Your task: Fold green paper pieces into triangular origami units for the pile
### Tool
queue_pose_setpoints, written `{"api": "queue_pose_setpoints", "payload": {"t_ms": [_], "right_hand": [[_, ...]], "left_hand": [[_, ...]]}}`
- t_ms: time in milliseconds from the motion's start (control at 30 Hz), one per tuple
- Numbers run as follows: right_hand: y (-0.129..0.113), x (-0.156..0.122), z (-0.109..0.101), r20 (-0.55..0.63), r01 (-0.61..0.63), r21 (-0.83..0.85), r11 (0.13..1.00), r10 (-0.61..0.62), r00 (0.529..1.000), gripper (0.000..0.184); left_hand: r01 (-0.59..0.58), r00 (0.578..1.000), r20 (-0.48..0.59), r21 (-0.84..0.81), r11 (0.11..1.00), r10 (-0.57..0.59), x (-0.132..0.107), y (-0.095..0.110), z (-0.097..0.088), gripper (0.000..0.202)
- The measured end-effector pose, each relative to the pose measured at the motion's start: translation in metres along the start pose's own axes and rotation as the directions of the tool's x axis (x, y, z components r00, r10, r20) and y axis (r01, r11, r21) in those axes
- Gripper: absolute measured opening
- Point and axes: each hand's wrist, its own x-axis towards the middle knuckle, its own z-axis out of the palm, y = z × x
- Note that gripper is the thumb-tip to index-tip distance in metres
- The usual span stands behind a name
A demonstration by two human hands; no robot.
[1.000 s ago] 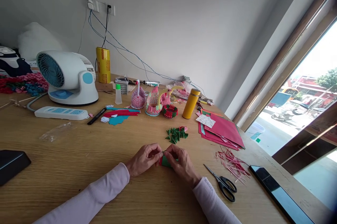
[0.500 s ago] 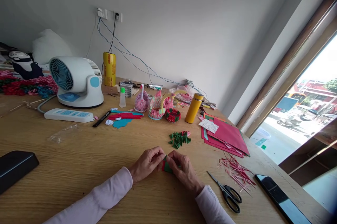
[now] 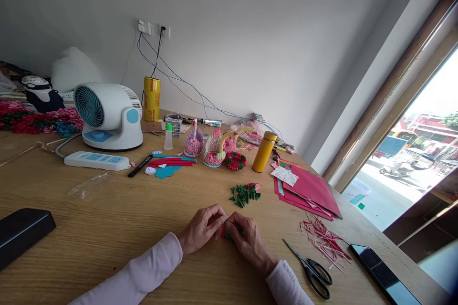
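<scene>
My left hand (image 3: 204, 227) and my right hand (image 3: 249, 239) meet fingertip to fingertip just above the table. Both pinch a small piece of folded paper, mostly hidden by the fingers. Red and green paper (image 3: 224, 232) shows between the hands, partly covered by my right fingers; whether it is the same piece or separate I cannot tell. Just beyond lies a loose pile of folded green paper triangles (image 3: 243, 195), with a pink one at its edge. Black-handled scissors (image 3: 310, 269) lie open to the right of my right hand.
Thin pink paper strips (image 3: 325, 238) and a phone (image 3: 384, 271) lie at right. Behind them are stacked red paper sheets (image 3: 315, 188) and a yellow bottle (image 3: 265, 152). Woven paper baskets (image 3: 213, 152) stand farther back. A fan (image 3: 110, 114) and power strip (image 3: 96, 160) are at left.
The view has shifted slightly, so things sit a little lower and to the right. The fingertips have drawn closer together, and the green tip between them no longer shows.
</scene>
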Motion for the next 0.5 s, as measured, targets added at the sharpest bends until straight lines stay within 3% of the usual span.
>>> {"api": "queue_pose_setpoints", "payload": {"t_ms": [300, 500], "right_hand": [[0.0002, 0.0001, -0.0003, 0.004, 0.018, -0.023, 1.0, -0.018, 1.0, 0.026], [0.0015, 0.0002, -0.0016, 0.035, -0.006, -0.014, 1.0, 0.006, 0.999, 0.026]], "left_hand": [[0.004, 1.0, 0.016, -0.129, 0.992, -0.002, 0.0021, -0.0051, 0.0009, 0.03], [0.003, 1.0, 0.015, -0.127, 0.992, -0.001, 0.0021, -0.0064, 0.0006, 0.031]]}}
